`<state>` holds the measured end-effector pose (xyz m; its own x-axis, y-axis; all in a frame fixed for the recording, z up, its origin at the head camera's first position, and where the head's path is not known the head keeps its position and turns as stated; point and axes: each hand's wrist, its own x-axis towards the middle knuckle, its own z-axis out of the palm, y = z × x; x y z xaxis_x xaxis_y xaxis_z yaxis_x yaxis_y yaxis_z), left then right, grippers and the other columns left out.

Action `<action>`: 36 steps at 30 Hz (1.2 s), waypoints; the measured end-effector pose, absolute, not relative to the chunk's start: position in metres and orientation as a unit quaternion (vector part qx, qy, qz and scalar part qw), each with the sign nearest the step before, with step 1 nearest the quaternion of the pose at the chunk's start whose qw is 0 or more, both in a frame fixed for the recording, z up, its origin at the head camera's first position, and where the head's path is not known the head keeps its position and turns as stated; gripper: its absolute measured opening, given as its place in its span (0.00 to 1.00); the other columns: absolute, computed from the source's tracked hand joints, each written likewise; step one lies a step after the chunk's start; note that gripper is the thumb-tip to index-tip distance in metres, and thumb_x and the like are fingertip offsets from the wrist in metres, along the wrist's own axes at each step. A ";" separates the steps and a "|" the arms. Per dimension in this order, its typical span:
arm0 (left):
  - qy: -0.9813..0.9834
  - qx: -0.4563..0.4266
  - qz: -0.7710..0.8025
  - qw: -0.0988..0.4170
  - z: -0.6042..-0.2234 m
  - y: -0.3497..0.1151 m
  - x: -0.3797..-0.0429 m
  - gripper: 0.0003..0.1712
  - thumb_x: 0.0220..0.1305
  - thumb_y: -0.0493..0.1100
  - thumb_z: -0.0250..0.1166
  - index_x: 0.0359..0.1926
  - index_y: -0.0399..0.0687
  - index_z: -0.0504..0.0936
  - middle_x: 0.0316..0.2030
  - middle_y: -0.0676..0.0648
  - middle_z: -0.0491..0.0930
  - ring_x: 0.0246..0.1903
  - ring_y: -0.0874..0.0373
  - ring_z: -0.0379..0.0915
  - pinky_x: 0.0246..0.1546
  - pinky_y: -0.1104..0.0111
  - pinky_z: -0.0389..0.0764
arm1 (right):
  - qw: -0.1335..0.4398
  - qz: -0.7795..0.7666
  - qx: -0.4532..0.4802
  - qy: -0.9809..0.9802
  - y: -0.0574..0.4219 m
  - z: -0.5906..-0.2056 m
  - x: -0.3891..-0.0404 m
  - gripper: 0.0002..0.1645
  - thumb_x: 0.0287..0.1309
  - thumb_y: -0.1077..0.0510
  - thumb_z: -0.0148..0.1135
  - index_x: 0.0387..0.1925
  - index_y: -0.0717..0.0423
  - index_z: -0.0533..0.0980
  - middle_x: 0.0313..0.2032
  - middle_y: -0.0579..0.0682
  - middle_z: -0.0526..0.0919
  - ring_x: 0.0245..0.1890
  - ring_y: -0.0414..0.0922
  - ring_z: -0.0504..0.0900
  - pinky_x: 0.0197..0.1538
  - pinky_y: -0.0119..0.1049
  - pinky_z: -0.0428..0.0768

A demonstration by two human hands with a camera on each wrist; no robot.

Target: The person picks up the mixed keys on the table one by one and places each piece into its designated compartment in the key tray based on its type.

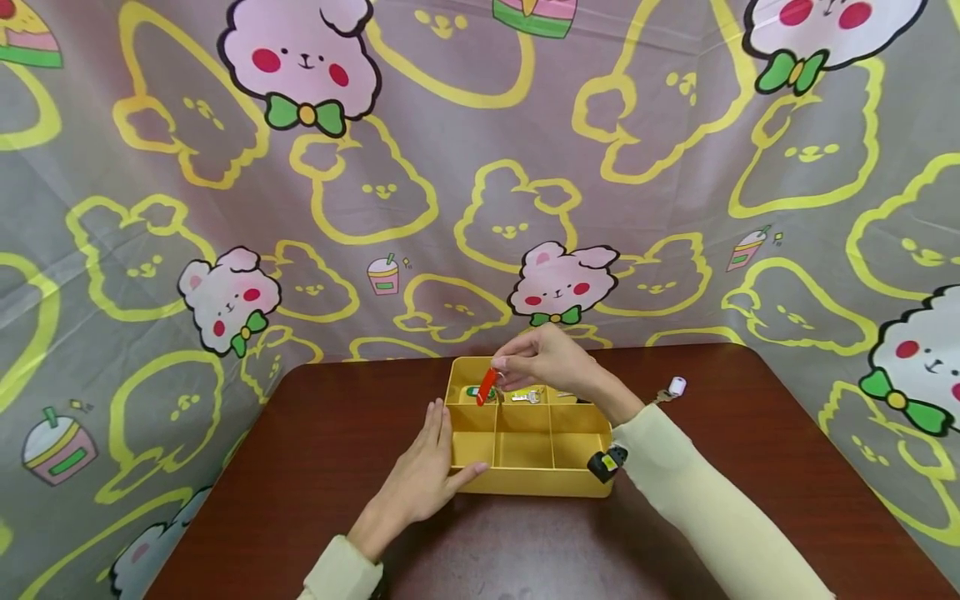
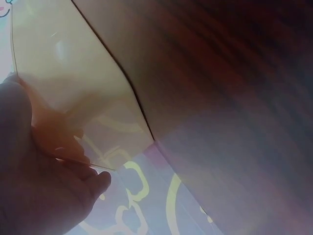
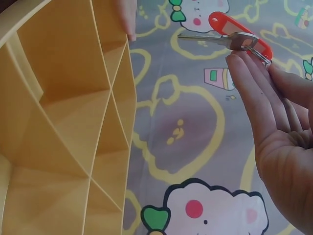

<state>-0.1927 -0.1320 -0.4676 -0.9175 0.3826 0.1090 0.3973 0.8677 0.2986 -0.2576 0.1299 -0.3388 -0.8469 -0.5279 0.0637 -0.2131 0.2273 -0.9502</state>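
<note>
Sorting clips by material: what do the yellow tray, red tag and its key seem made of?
Yellow tray: probably plastic, softly shiny, given its thin, even walls. Red tag: likely plastic, smooth and evenly coloured. Key: apparently metal, from its silvery shine.

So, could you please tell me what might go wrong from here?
The right hand holds the red-tagged key only near the ends of its fingers, so it might slip and land in whichever compartment lies below.
The right sleeve passes close to the white-tagged key lying beside the yellow box and could brush it aside.
The left hand touches the box's left front corner; a push there might shift the box.
</note>
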 end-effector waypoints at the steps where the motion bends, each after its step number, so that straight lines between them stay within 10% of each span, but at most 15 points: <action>1: -0.966 -0.202 -0.158 0.020 -0.468 -0.132 -0.193 0.66 0.70 0.78 0.53 0.82 0.28 0.46 0.84 0.32 0.36 0.85 0.41 0.35 0.81 0.50 0.59 | 0.141 -0.574 -0.239 0.770 0.129 -0.339 -0.259 0.15 0.72 0.56 0.66 0.49 0.64 0.87 0.42 0.61 0.93 0.42 0.57 0.94 0.46 0.49 0.91; 36: -0.966 -0.204 -0.160 0.018 -0.465 -0.134 -0.190 0.67 0.69 0.82 0.48 0.82 0.29 0.45 0.84 0.33 0.36 0.85 0.39 0.37 0.80 0.50 0.61 | 0.243 -0.529 -0.230 0.780 0.090 -0.353 -0.289 0.11 0.73 0.62 0.64 0.45 0.65 0.87 0.41 0.59 0.93 0.40 0.52 0.94 0.49 0.52 0.90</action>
<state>-0.1904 -0.1339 -0.4650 -0.9163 0.3881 0.0992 0.3993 0.8656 0.3021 -0.2893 0.0899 -0.3528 -0.7760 -0.6158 -0.1363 -0.1018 0.3356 -0.9365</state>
